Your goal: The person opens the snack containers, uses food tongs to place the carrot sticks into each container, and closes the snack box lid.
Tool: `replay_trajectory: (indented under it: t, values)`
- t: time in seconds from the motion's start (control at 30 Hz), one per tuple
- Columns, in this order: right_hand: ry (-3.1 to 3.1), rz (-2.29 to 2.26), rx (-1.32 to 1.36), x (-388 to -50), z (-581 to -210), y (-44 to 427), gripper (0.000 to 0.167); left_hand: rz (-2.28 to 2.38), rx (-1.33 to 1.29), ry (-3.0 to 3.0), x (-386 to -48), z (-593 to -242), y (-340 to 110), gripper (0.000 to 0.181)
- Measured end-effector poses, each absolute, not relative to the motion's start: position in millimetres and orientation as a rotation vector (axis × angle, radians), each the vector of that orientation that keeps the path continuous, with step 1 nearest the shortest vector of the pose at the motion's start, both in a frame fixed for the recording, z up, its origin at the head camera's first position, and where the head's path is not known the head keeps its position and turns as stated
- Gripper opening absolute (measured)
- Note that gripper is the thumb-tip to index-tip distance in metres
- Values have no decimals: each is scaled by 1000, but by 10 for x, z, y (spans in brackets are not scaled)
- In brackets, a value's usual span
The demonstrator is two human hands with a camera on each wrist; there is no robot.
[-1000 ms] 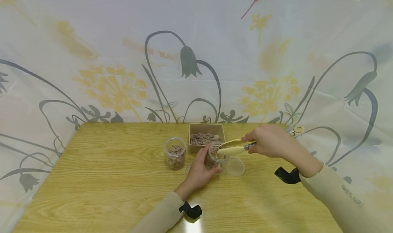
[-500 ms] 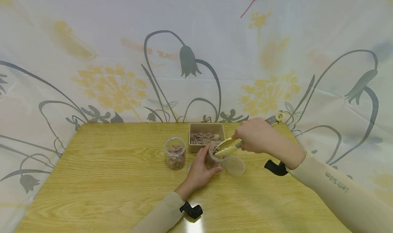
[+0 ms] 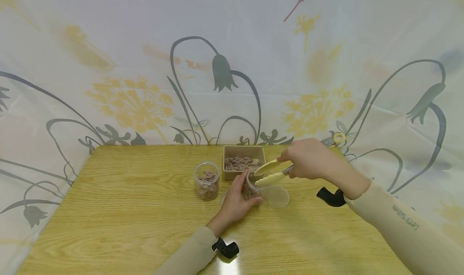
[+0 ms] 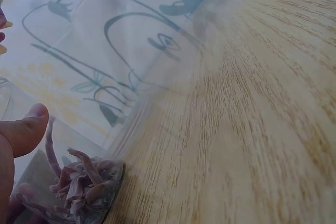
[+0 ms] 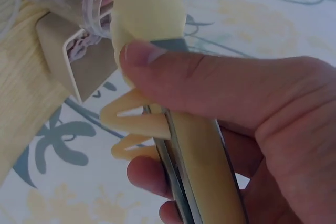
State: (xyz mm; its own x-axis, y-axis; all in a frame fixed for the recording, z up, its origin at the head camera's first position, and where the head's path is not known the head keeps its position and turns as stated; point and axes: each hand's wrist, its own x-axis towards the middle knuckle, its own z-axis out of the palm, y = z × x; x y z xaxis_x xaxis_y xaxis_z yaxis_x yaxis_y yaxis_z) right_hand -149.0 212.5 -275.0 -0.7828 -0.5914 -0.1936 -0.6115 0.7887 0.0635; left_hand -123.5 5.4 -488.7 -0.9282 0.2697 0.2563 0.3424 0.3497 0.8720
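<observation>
My left hand grips a clear jar on the table, with fingers and thumb round its side. Greyish-brown strips lie in the bottom of this jar in the left wrist view. My right hand holds tongs with pale yellow scalloped tips and metal arms. Those tips stand apart at the jar's mouth, and no strip shows between them. In the right wrist view the thumb presses along the tongs, with fingers curled round the other side. Behind the jar stands a beige box holding more strips.
A second clear jar, partly filled with strips, stands left of my left hand. One round clear lid lies right of the held jar. Another clear round edge shows partly behind my left hand. A patterned curtain hangs behind the table.
My right hand moved left to the jar's mouth, then slightly back right. Strips between the tongs' tips have gone down into the jar, and the tips have spread. My left hand stayed put.
</observation>
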Motion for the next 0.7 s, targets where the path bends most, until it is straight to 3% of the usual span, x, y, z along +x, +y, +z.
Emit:
replay_trajectory:
  t: [0.4,0.7]
  values:
    - [2760,-196,-818,-1675,-2780,2423,56,-1670,-563,-2540,-1225,-4900,54,94]
    - [2843,-234,-748,-1933,-2986,2511,61,-1639,-568,-2532,-1240,-4919,53,95]
